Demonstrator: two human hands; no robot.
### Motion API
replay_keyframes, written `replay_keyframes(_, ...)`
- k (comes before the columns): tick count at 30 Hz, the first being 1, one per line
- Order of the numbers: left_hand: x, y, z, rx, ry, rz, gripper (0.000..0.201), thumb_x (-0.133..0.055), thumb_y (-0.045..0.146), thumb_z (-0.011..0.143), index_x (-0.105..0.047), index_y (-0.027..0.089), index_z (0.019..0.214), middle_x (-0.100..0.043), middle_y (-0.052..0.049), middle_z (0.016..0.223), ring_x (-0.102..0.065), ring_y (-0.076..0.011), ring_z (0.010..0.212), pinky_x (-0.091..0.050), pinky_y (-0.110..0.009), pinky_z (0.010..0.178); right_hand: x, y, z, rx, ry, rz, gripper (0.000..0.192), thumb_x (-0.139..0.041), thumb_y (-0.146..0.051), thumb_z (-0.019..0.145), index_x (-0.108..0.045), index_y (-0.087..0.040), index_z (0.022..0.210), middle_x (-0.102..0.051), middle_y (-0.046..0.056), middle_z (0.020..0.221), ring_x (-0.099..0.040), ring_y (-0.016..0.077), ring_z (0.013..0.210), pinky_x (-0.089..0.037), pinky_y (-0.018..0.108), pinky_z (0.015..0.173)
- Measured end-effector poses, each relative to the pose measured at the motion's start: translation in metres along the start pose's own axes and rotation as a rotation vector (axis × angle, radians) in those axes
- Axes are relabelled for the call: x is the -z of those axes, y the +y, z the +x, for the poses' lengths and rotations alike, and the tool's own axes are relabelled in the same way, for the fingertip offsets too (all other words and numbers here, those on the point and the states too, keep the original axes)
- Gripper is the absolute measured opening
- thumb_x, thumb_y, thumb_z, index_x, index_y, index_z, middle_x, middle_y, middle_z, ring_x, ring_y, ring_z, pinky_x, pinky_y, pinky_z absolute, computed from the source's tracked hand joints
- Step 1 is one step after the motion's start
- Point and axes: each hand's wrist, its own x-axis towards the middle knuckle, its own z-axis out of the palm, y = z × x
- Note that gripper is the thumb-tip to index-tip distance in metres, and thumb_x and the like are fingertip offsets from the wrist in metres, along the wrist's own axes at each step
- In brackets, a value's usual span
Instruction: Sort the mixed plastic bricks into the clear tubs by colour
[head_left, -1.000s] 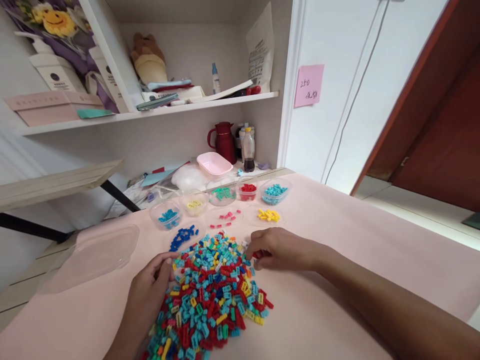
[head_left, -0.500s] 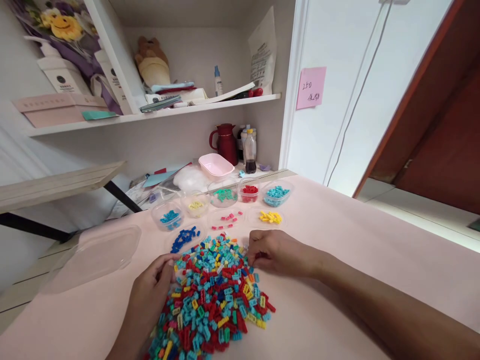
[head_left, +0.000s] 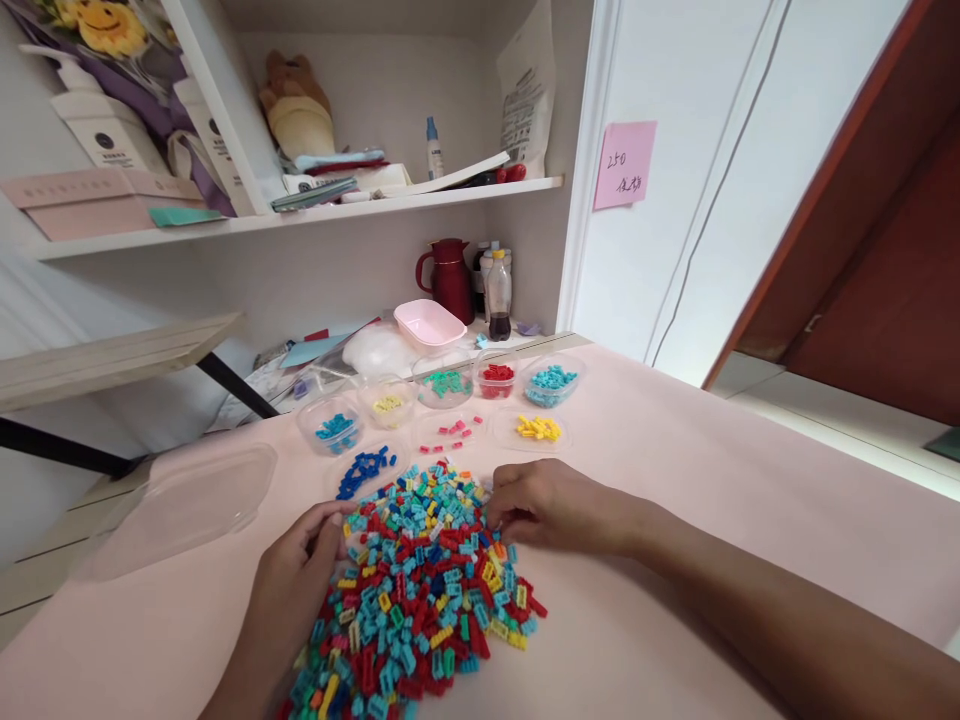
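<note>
The grip of the right hand (head_left: 551, 505) is narrow, the fingertips curled down and pinched together at the upper right edge of the pile of small bricks (head_left: 420, 590); whether a brick is caught between them cannot be told. The left hand (head_left: 300, 575) is laid against the pile's left edge, its fingers loosely bent and its thumb touching the outermost bricks, with nothing seen to be held. The pile, a mix of red, turquoise, yellow, blue and green pieces, is spread on the pink worktop (head_left: 675, 470) between the two hands. Just beyond it, sorted heaps are set out: dark blue bricks (head_left: 365, 470), pink bricks (head_left: 452, 433) and yellow bricks (head_left: 538, 428). Farther back, a row of clear tubs is seen, among them a tub of red bricks (head_left: 496, 378) and a tub of green bricks (head_left: 444, 384). A clear lid (head_left: 184, 505) is lying well to the left.
</note>
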Motion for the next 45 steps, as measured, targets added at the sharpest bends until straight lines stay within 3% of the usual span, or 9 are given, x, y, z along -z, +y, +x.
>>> replay_keyframes(4,-0.0002,0.0027,-0.0012,0.001,0.002,-0.013,0.049,-0.053,0.057,0.074,-0.066,0.022,0.106,-0.056,0.003,0.059,-0.058,-0.0172,0.060,-0.050,-0.028,0.061,-0.0014,-0.0011,0.0016,-0.010,-0.006,-0.015,0.019,-0.058,-0.017,0.079,-0.069,-0.023,0.093,-0.064,0.003,0.091,-0.058,0.0130,0.076,-0.041,0.023,0.067)
replay_keyframes(14,-0.0003,-0.0005,-0.0008,0.016,-0.002,-0.021,0.047,-0.053,0.054,0.074,-0.064,0.023,0.107,-0.056,0.005,0.058,-0.058,-0.0167,0.058,-0.048,-0.027,0.058,0.0000,-0.0035,0.0030,-0.012,0.013,0.027,0.014,-0.055,-0.014,0.079,-0.067,-0.020,0.081,-0.063,0.002,0.083,-0.056,0.0116,0.072,-0.038,0.021,0.063)
replay_keyframes(21,-0.0003,0.0026,-0.0030,0.003,-0.028,-0.057,0.041,-0.051,0.052,0.076,-0.065,0.022,0.101,-0.055,0.004,0.058,-0.057,-0.0173,0.057,-0.048,-0.028,0.058,0.0075,-0.0078,0.0051,-0.152,0.106,0.411,0.007,-0.061,-0.022,0.078,-0.066,-0.018,0.080,-0.061,0.003,0.080,-0.053,0.0114,0.066,-0.040,0.021,0.058)
replay_keyframes(29,-0.0002,0.0008,-0.0024,0.009,-0.024,-0.058,0.042,-0.051,0.052,0.076,-0.065,0.022,0.101,-0.057,0.003,0.060,-0.058,-0.0177,0.060,-0.049,-0.029,0.061,0.0039,-0.0017,0.0068,-0.302,0.149,0.891,0.024,-0.066,-0.037,0.077,-0.061,-0.014,0.083,-0.060,0.000,0.064,-0.053,0.0107,0.059,-0.040,0.022,0.054)
replay_keyframes(38,0.0002,-0.0008,-0.0019,0.031,-0.024,-0.058,0.047,-0.053,0.054,0.074,-0.064,0.024,0.108,-0.052,0.006,0.056,-0.055,-0.0164,0.056,-0.050,-0.028,0.061,0.0044,-0.0063,0.0082,-0.298,0.136,0.841,0.019,-0.067,-0.032,0.075,-0.060,-0.015,0.079,-0.058,-0.002,0.061,-0.053,0.0090,0.053,-0.039,0.020,0.050)
replay_keyframes(45,0.0001,-0.0010,-0.0011,-0.002,0.000,-0.077,0.047,-0.052,0.052,0.075,-0.064,0.021,0.107,-0.056,0.004,0.058,-0.054,-0.0158,0.053,-0.045,-0.026,0.053,0.0008,-0.0058,0.0095,-0.312,0.163,0.842,0.019,-0.067,-0.033,0.074,-0.060,-0.015,0.078,-0.058,-0.002,0.060,-0.053,0.0098,0.053,-0.039,0.021,0.050)
